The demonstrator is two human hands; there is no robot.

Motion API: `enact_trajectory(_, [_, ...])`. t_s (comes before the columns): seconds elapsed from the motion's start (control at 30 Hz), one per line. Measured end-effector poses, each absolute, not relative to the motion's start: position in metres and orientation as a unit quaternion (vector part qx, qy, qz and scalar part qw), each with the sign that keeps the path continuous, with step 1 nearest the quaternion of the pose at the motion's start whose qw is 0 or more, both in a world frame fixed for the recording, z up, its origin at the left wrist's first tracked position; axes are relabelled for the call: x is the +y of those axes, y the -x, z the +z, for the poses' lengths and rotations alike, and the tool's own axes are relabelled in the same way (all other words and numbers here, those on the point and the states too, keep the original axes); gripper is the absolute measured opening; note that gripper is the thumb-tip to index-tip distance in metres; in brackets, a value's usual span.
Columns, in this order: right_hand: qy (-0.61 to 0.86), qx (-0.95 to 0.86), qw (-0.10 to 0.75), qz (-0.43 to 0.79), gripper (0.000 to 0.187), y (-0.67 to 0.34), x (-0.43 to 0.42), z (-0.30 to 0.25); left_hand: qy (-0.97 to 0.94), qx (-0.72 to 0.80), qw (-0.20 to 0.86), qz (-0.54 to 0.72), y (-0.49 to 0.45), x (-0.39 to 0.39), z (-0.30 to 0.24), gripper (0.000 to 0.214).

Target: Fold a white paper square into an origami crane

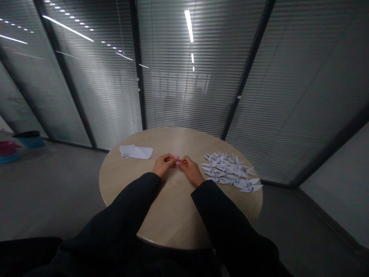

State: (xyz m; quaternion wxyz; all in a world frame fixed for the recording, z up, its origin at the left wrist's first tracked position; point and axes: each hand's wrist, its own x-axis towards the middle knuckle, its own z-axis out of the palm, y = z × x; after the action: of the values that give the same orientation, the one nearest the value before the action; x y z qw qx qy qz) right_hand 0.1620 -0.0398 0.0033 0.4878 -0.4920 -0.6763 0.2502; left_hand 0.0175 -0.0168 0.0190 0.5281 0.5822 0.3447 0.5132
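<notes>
My left hand [165,164] and my right hand [190,169] meet above the middle of the round wooden table [175,219]. Their fingers are pinched and the fingertips touch or nearly touch. Whatever lies between them is hidden or too small to make out. To the right of my right hand lies a spread of folded white paper cranes [227,169], set close together in rough rows. Left of my left hand, a few flat white paper sheets [141,152] overlap one another.
Glass partitions with lowered blinds [187,96] stand just behind the table's far edge. On the floor at the far left are a blue bin with a dark rim [30,141] and a red and blue tub [8,152]. A pale wall [340,184] stands at the right.
</notes>
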Motion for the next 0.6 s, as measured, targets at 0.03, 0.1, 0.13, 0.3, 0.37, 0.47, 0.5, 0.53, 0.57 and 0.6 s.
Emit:
enact_trajectory(0.03, [0.489,-0.678,0.489,0.249,0.025,-0.1621,-0.0404,0.0040,-0.582,0.343,0.531,0.511,-0.0175,-0.0169,0.0194,0.044])
enact_trajectory(0.1, [0.484,-0.681,0.491,0.249,0.026,-0.1624,-0.0415,0.0053,-0.581,0.338,0.538,0.509,-0.0174,-0.0167,0.0198,0.044])
enact_trajectory(0.13, [0.482,-0.682,0.492,0.248,0.026,-0.1626,-0.0418,0.0057,-0.580,0.334,0.540,0.510,-0.0172,-0.0164,0.0199,0.045])
enact_trajectory(0.3, [0.478,-0.682,0.493,0.252,0.027,-0.1635,-0.0402,0.0044,-0.571,0.329,0.554,0.509,-0.0167,-0.0134,0.0189,0.045])
enact_trajectory(0.37, [0.476,-0.682,0.492,0.258,0.025,-0.1639,-0.0384,0.0029,-0.567,0.327,0.559,0.509,-0.0167,-0.0118,0.0179,0.045])
enact_trajectory(0.47, [0.471,-0.685,0.491,0.260,0.023,-0.1647,-0.0367,0.0017,-0.561,0.325,0.563,0.513,-0.0166,-0.0097,0.0159,0.045])
enact_trajectory(0.5, [0.470,-0.688,0.490,0.256,0.023,-0.1650,-0.0366,0.0017,-0.558,0.326,0.565,0.513,-0.0165,-0.0093,0.0154,0.045])
enact_trajectory(0.53, [0.469,-0.691,0.490,0.250,0.024,-0.1653,-0.0366,0.0018,-0.555,0.327,0.567,0.514,-0.0164,-0.0090,0.0149,0.045])
enact_trajectory(0.57, [0.468,-0.694,0.489,0.243,0.024,-0.1655,-0.0368,0.0022,-0.552,0.326,0.570,0.514,-0.0164,-0.0089,0.0145,0.044])
enact_trajectory(0.6, [0.467,-0.698,0.489,0.237,0.025,-0.1657,-0.0371,0.0025,-0.549,0.325,0.573,0.514,-0.0165,-0.0089,0.0143,0.044])
